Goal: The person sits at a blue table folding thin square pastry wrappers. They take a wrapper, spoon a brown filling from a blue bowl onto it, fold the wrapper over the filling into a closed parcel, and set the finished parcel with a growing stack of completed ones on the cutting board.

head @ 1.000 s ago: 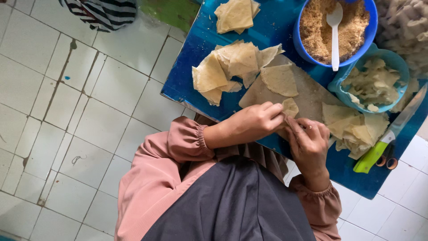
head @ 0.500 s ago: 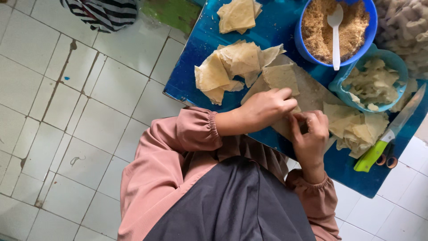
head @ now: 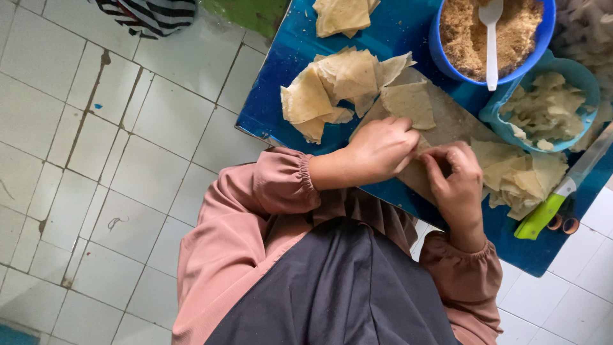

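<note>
Soft, even daylight, faint shadows, mild glare on white tiles; edges perhaps slightly blurred

Thin beige dough piece (head: 423,145) pinched between left hand (head: 382,151) and right hand (head: 456,182): mostly hidden under fingers, shape unclear. Above grip, round blue bowl of brown crumbs (head: 447,57) cut by top edge. Right of grip, green-handled knife (head: 539,217): blade blurred, cut by right edge. Striped cloth (head: 150,13) far left, cut off.

Glossy blue plastic bowl (head: 447,54); matt wooden board (head: 453,118); thin dough sheets (head: 332,86).
</note>
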### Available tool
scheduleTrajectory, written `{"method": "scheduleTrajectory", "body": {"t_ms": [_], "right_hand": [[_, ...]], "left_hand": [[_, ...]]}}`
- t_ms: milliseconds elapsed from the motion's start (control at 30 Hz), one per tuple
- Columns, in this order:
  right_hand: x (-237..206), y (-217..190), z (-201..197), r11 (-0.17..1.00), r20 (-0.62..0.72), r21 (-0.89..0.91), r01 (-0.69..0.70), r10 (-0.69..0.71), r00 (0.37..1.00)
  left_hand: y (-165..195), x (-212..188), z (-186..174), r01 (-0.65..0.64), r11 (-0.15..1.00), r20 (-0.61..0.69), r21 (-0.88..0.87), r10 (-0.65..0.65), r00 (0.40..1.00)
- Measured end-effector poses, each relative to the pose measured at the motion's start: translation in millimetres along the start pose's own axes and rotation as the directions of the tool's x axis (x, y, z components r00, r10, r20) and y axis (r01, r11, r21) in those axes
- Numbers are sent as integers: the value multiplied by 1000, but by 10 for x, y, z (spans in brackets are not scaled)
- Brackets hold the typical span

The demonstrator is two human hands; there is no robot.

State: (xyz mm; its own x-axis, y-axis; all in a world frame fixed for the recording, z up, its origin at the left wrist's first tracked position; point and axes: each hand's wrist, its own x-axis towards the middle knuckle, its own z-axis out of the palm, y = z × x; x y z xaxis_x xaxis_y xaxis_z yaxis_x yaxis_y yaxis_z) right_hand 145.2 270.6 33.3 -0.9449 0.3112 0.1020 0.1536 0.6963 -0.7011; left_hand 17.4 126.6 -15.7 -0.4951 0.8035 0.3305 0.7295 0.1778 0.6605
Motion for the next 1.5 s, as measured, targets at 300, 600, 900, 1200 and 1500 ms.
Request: {"method": "scheduleTrajectory", "body": {"t_ms": [300,600,900,1200,1500], "right_hand": [[-45,32,-37,949,18,-201,243,-245,969],[-143,47,58,988,-15,-142,61,-64,998],[-197,-83,119,920,-106,-308,244,-288,952],[-201,77,192,936,-170,-296,189,-246,954],[-242,23,206,808,-147,-566,163,-294,944]], "left_hand": [[53,-118,-132,-180,978,-65,109,187,980],[89,-138,66,-91,948,0,306,95,995],[109,21,-129,49,997,-52,52,-46,998],[357,-365,-103,-106,948,-103,301,143,984],[242,-378,-24,-89,893,4,440,98,995]]}}
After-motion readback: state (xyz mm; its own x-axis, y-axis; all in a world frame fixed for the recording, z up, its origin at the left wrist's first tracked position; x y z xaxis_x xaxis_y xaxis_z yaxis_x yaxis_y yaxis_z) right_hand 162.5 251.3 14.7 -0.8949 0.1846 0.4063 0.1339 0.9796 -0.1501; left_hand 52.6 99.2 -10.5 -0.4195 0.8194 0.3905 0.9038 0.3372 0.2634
